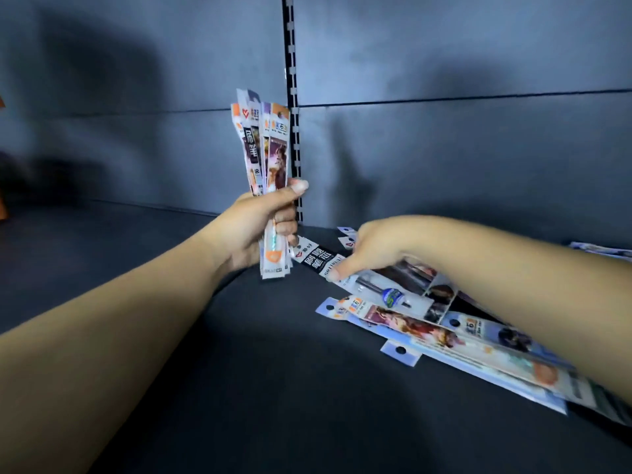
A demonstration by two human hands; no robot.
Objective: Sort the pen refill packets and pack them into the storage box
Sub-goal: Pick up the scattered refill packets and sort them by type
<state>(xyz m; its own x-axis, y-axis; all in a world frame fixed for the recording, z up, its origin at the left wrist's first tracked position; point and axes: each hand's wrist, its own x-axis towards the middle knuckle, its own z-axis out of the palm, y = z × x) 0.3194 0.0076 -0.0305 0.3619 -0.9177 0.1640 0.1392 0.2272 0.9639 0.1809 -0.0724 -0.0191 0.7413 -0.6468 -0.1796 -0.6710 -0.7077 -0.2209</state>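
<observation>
A bundle of packets [265,159] is gripped upright in the left hand [260,227]; the right hand [369,249] pinches a packet [319,263] from the shelf [273,371] pile [444,330]. Bundle could fan and slip if grip loosens; no box seen.

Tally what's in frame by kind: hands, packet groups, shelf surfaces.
Hands: 2, left hand gripping, right hand touching the loose pile
Packet groups: 2, upright bundle of refill packets, loose pile of packets
Shelf surface: 1, dark shelf
Total: 5

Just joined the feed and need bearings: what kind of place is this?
Probably a shop's display shelving: a slotted upright rail, dark back panels and a shelf strewn with hang-hole refill packets.
</observation>
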